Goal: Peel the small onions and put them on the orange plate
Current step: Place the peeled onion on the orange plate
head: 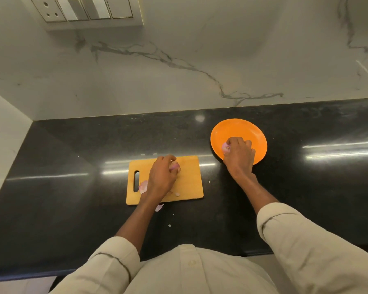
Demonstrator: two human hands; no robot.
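My right hand [239,154] is over the orange plate [254,132] and grips a small pale pink peeled onion [225,147] at the plate's left side. My left hand [163,175] is over the wooden cutting board [189,181] with its fingers curled round another small pinkish onion [175,165]. Whether either onion touches the surface below it cannot be told. Pieces of pink onion skin [143,186] lie on the board beside my left wrist.
The board and plate sit on a black glossy countertop [72,187] against a marble wall. A scrap of peel [159,207] and small bits lie on the counter in front of the board. A switch panel [83,9] is on the wall, top left.
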